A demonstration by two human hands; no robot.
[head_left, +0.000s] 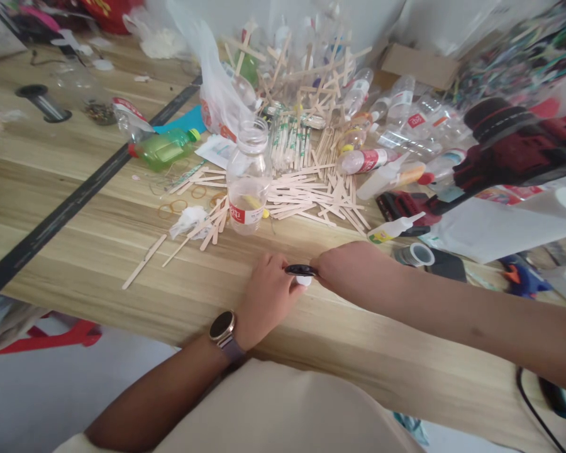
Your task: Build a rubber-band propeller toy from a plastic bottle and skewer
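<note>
At the front of the wooden table (179, 296), my two hands meet. My left hand (266, 299), with a watch on its wrist, is closed around a small white round piece (304, 280), partly hidden by the fingers. My right hand (342, 267) is a fist gripping a black object with a rounded oval end (300, 270). That end lies just over the white piece, beside my left fingers; its other part is hidden in the fist. Behind the hands, a clear plastic bottle (249, 173) without a cap stands upright.
Wooden sticks (306, 195) lie heaped behind the bottle. A green bottle (166, 150) lies on the left. A glue bottle (392, 229), a roll of tape (415, 254) and a red-black power drill (495, 157) are on the right. Plastic bottles crowd the back.
</note>
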